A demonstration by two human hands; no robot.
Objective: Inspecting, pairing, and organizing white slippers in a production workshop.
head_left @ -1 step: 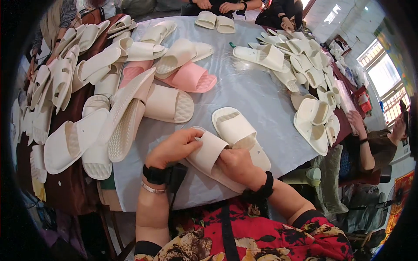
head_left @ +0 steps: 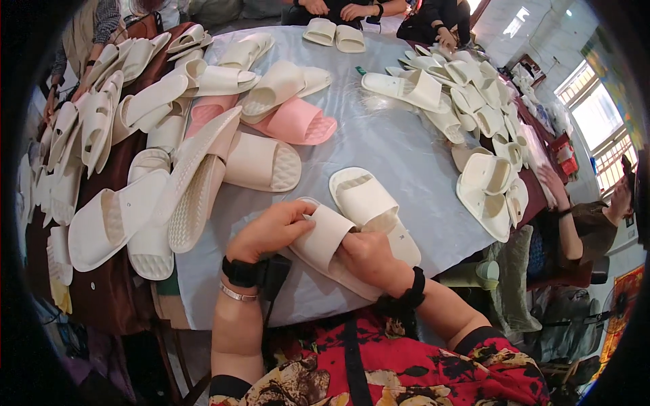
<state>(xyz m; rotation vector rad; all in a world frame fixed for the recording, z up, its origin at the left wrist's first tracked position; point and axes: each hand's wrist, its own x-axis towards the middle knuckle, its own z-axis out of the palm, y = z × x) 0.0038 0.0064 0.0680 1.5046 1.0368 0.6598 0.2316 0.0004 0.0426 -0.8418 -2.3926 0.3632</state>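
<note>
Both hands work one cream slide sandal (head_left: 325, 240) at the near table edge. Left hand (head_left: 267, 230) is closed on the strap's left side, fingertips curled over its upper rim. Right hand (head_left: 369, 260) is closed around the sole end, thumb pressed against the strap. The sandal sits between the two hands, its heel toward the body.

No visible change from the other frame, taken at the same instant: same grip, same sandal position. Judgement: handling of this sandal is mid-step, not finished.

Just beyond the right hand lies a second cream sandal (head_left: 365, 199), upright, touching the held one. Farther past the left hand, a pink sandal (head_left: 294, 122) lies among cream ones on the grey table cover (head_left: 399, 155).
</note>
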